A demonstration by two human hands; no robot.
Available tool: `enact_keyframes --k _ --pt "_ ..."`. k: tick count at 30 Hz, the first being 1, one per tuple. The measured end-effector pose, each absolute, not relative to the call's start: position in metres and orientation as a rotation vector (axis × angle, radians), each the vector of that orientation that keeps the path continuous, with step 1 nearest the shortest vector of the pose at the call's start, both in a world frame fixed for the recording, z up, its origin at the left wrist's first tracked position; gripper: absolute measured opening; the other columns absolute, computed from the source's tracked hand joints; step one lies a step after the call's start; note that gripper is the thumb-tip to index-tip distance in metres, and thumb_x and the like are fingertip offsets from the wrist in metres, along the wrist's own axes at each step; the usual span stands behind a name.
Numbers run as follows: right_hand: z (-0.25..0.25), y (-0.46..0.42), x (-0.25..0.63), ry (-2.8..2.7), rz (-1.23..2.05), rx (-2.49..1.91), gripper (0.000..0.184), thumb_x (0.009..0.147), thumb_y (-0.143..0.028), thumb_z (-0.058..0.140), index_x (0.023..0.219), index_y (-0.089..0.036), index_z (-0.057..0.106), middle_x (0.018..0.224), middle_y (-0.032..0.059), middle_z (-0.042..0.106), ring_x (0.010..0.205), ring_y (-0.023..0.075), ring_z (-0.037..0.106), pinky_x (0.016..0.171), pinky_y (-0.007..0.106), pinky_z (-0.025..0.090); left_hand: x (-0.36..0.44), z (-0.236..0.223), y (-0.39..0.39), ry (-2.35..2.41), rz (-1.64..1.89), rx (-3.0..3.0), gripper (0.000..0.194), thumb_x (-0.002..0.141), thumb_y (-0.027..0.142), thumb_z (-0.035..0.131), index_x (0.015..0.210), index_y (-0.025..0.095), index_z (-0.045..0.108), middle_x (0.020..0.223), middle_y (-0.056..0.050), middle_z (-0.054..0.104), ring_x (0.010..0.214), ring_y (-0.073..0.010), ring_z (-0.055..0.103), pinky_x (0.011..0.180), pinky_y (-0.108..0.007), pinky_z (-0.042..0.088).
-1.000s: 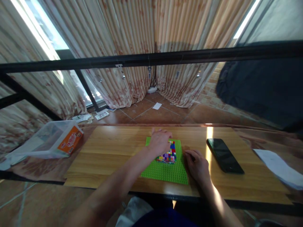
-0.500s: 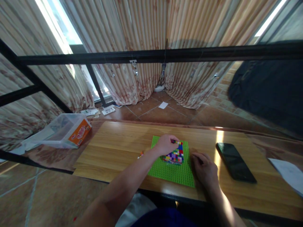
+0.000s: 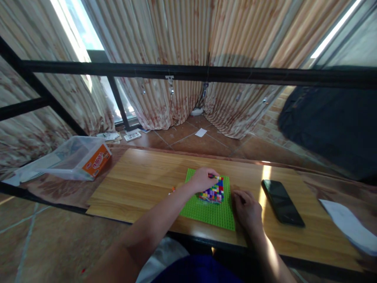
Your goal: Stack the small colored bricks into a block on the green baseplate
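Note:
A green studded baseplate [image 3: 218, 220] lies on the wooden table. On it stands a block of small multicoloured toy bricks [image 3: 216, 194], in purple, white, red, blue and yellow. My left hand [image 3: 204, 179] reaches over the block, its fingers closed together at the far edge. Whatever those fingertips pinch is too small and hidden to make out. To the right of the baseplate my right hand [image 3: 247, 206] rests on the table, fingers curled in and nothing visible in them. Several loose bricks [image 3: 172, 190] show partly behind my left forearm.
A black phone [image 3: 282, 203] lies right of my right hand, with white paper [image 3: 349, 224] past it. Left of the table sits a clear plastic bin [image 3: 73, 157] with an orange label. A dark metal rail [image 3: 188, 73] crosses in front of the curtains [image 3: 176, 35].
The whole view has shifted a little, so the table and objects sit slightly further left. Both hands keep nearly the same places relative to the baseplate and bricks.

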State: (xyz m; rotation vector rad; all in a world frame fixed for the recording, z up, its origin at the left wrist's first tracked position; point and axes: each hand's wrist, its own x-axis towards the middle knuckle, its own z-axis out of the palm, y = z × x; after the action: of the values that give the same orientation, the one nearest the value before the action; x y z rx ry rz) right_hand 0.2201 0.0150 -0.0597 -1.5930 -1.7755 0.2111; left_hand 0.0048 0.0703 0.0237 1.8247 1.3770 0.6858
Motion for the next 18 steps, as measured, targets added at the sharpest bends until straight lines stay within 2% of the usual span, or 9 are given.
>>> enact_keyframes --k 3,5,9,14,18 --pt "-0.059 0.015 0.221 -1.78 0.203 -1.611 0.032 0.091 -0.038 0.047 0.092 -0.017 0.071 0.097 0.0091 0.069 0.083 0.0206 0.064 0.075 0.032 0.049 -0.011 0.031 0.07 1.324 0.823 1.83 0.037 0.075 0.02 0.069 0.112 0.018 0.069 0.116 -0.007 0.071 0.107 -0.0201 0.065 0.099 -0.034 0.047" --pt "-0.058 0.015 0.221 -1.786 0.188 -1.621 0.032 0.09 -0.038 0.047 0.092 -0.017 0.072 0.097 0.0092 0.07 0.083 0.0205 0.065 0.075 0.032 0.049 -0.029 0.034 0.066 1.324 0.941 1.796 0.037 0.078 0.018 0.066 0.115 0.018 0.067 0.12 -0.008 0.069 0.111 -0.0198 0.063 0.1 -0.036 0.048" --pt "-0.059 0.015 0.222 -1.777 0.162 -1.632 0.033 0.09 -0.038 0.047 0.091 -0.017 0.072 0.095 0.0089 0.07 0.08 0.02 0.064 0.073 0.031 0.048 -0.075 0.028 0.04 1.45 1.051 1.691 0.025 0.083 0.016 0.059 0.105 0.017 0.069 0.107 -0.007 0.073 0.097 -0.0171 0.067 0.091 -0.035 0.052" --pt "-0.063 0.016 0.223 -1.76 0.133 -1.641 0.031 0.088 -0.038 0.05 0.091 -0.018 0.073 0.095 0.0081 0.07 0.079 0.0201 0.064 0.07 0.031 0.048 -0.119 0.004 -0.024 1.592 0.961 1.685 0.015 0.085 0.02 0.057 0.093 0.018 0.069 0.088 -0.004 0.074 0.082 -0.0152 0.068 0.079 -0.029 0.055" --pt "-0.063 0.016 0.223 -1.776 0.111 -1.64 0.03 0.088 -0.037 0.05 0.09 -0.018 0.073 0.095 0.0081 0.07 0.082 0.0206 0.064 0.071 0.031 0.048 -0.127 -0.006 -0.057 1.695 0.909 1.812 0.015 0.081 0.011 0.06 0.089 0.02 0.069 0.089 -0.003 0.072 0.086 -0.0168 0.067 0.08 -0.031 0.052"
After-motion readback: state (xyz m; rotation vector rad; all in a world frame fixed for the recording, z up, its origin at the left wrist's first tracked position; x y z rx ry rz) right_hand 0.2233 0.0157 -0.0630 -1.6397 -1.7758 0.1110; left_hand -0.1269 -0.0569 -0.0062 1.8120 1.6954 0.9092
